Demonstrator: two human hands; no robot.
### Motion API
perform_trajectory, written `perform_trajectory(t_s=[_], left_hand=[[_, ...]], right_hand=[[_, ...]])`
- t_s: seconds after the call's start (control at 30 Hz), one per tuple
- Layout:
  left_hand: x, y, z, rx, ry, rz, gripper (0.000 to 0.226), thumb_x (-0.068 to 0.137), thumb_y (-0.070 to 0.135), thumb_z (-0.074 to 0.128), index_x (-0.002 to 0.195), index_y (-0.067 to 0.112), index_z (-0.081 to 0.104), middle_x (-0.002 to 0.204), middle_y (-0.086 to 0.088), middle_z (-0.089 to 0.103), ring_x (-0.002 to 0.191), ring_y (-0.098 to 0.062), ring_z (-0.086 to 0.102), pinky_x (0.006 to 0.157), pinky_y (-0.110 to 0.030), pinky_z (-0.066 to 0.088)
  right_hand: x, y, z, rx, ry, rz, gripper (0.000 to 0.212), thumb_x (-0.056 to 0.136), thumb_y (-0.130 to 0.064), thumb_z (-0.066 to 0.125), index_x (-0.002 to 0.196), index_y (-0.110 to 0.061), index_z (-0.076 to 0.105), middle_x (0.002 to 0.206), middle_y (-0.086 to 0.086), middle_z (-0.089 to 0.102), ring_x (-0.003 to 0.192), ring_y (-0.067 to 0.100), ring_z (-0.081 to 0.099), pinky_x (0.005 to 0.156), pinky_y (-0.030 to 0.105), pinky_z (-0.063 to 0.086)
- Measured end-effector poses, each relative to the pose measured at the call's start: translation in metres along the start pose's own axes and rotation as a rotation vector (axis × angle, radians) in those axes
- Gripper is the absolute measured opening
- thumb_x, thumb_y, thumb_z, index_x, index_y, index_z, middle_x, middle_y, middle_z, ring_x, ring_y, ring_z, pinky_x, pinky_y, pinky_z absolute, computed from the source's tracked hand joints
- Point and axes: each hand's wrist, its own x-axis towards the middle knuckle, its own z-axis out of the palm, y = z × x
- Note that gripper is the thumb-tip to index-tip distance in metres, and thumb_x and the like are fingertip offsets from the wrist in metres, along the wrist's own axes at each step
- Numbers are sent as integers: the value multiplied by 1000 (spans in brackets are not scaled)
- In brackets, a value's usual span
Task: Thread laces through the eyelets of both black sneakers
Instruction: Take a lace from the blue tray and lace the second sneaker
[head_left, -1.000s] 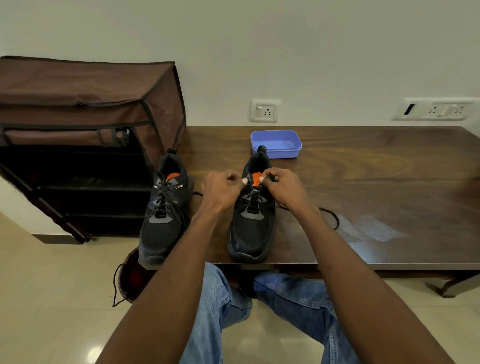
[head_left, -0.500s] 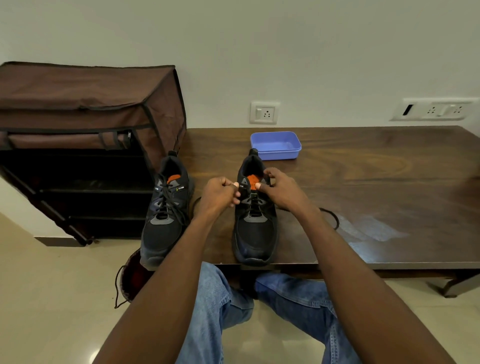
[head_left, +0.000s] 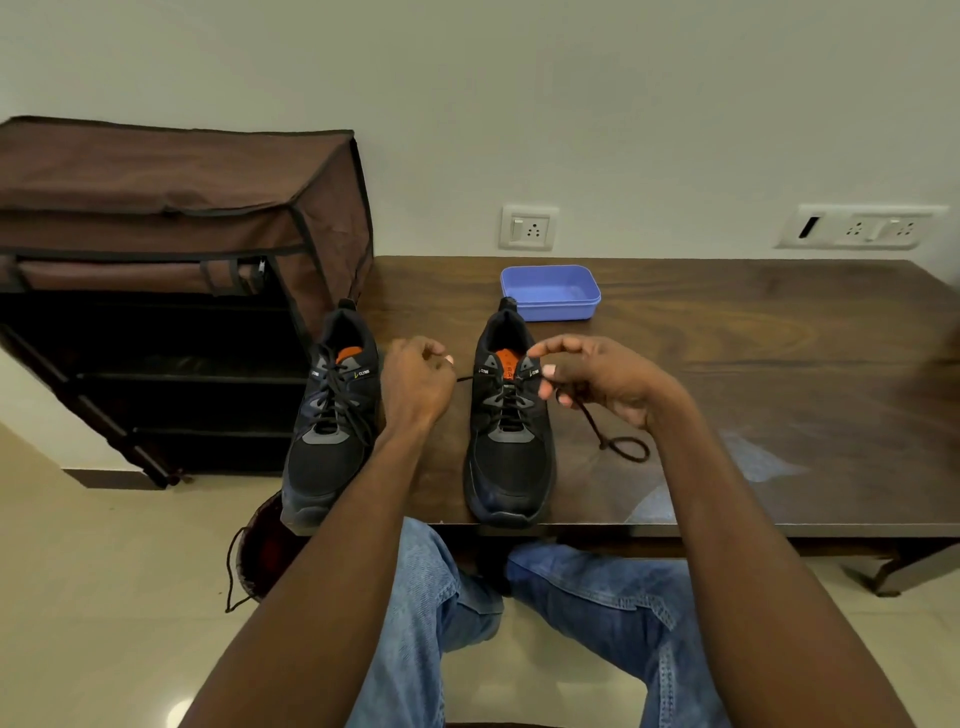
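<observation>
On the bench (head_left: 727, 322), the right sneaker (head_left: 508, 431) is being laced near its top. Each lace end (head_left: 587, 410) seems pinched by the fingers of one hand. The last eyelets should be threaded next.

A room in a home: a brown fabric-covered shoe rack (head_left: 176, 218) beside a low dark wooden table (head_left: 753, 364), white wall sockets (head_left: 529, 227), glossy cream floor tiles (head_left: 104, 597).
</observation>
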Motion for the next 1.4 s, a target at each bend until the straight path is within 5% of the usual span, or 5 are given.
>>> perform_trajectory(t_s=[0.3, 0.73, 0.93, 1.07, 1.4], left_hand=[[-16, 26, -17, -914, -1128, -184, 46, 90, 9, 59, 134, -8, 53, 124, -27, 64, 121, -37, 61, 106, -41, 48], [5, 8, -11, -874, -153, -467, 8, 100, 4, 52, 99, 8, 58, 73, -3, 67, 47, -6, 61, 42, -18, 45], [-10, 22, -9, -731, -529, -330, 8, 92, 11, 69, 92, 5, 64, 67, -3, 68, 44, -8, 53, 34, -17, 32], [-13, 26, -8, -731, -567, -306, 10, 90, 12, 71, 92, 4, 66, 65, -4, 67, 44, -8, 53, 34, -17, 33], [-10, 23, -14, -768, -510, -368, 9, 97, 3, 58, 101, 2, 66, 83, -11, 74, 63, -14, 70, 52, -19, 53]], right_hand=[[-4, -1, 4, -24, 296, -269, 12, 90, -10, 70, 100, -8, 75, 86, 4, 75, 77, 15, 62, 75, 32, 47], [8, 23, -23, -599, 760, 339, 18, 88, -6, 51, 71, -9, 54, 81, 11, 58, 75, 29, 56, 61, 32, 44], [11, 5, 20, -377, 371, -167, 49, 86, -2, 70, 133, -13, 59, 126, -4, 62, 112, 8, 58, 88, 20, 44], [15, 8, 42, -434, 166, -178, 28, 89, -9, 72, 117, -11, 67, 95, 11, 74, 87, 14, 68, 79, 29, 53], [27, 18, 28, -521, 706, -98, 23, 91, -11, 60, 72, -19, 70, 75, -5, 68, 69, 12, 60, 61, 27, 45]])
